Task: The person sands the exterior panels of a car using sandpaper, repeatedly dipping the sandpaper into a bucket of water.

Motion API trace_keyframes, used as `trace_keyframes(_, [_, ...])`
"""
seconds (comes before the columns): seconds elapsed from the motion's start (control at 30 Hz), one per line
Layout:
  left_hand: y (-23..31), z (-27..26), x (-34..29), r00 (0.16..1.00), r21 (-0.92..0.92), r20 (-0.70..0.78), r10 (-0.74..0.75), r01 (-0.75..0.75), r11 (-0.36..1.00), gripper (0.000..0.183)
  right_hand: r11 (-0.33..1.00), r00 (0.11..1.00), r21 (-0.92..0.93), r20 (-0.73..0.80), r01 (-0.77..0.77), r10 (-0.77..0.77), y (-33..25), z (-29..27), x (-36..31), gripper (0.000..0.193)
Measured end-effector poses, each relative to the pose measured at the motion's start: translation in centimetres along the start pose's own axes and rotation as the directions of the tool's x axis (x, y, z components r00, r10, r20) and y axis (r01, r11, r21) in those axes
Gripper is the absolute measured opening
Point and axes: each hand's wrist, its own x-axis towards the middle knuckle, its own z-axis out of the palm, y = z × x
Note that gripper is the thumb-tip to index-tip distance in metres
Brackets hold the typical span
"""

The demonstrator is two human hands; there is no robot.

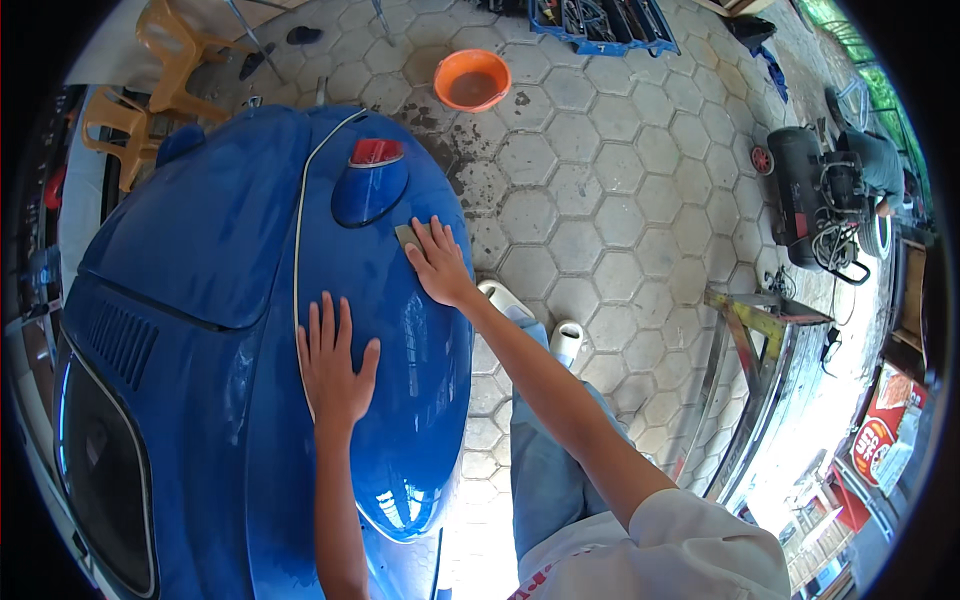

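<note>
My right hand (438, 265) presses a small grey-tan piece of sandpaper (407, 237) against the blue rear fender (400, 330) of a car, just below its tail light (374, 170). The fingers lie over the sheet and cover much of it, with the thumb at its near side. My left hand (338, 368) rests flat on the same fender, fingers spread, beside the pale trim line (297, 240) along the body seam. Nothing is in that hand.
An orange bucket (472, 80) with murky water stands on hexagonal pavers (580, 190) beyond the car. Behind it is a blue toolbox (605, 25). A black compressor (805, 200) and metal stand (760, 330) are at right, yellow chairs (180, 60) far left. A person (875, 165) is by the compressor.
</note>
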Motion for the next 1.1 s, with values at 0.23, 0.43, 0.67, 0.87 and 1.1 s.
trace_keyframes(0.23, [-0.7, 6.7, 16.0, 0.997, -0.049, -0.029, -0.075, 0.074, 0.996, 0.085, 1.0, 0.998, 0.014, 0.055, 0.019, -0.02, 0.9, 1.3, -0.4, 0.066])
trace_keyframes(0.43, [2.8, 5.9, 20.7, 0.962, -0.235, -0.095, -0.255, 0.227, 0.945, 0.104, 0.997, 0.998, 0.073, 0.049, 0.023, -0.027, 5.4, 0.2, 3.1, 0.065])
trace_keyframes(0.67, [5.4, 5.8, 23.5, 0.924, -0.301, -0.25, -0.289, 0.21, 0.93, 0.107, 0.977, 0.996, 0.197, 0.043, -0.086, 0.079, 11.8, -0.3, 13.5, 0.066])
trace_keyframes(0.87, [3.1, 6.7, 22.9, 0.919, -0.247, -0.214, -0.331, 0.277, 0.929, 0.09, 0.989, 0.992, 0.135, 0.116, -0.062, 0.047, 5.1, 0.7, 5.3, 0.065])
trace_keyframes(1.1, [3.5, 5.0, 23.5, 0.917, -0.282, -0.163, -0.365, 0.311, 0.908, 0.067, 0.986, 0.993, 0.165, 0.113, -0.037, 0.018, 5.5, 0.0, 10.3, 0.066])
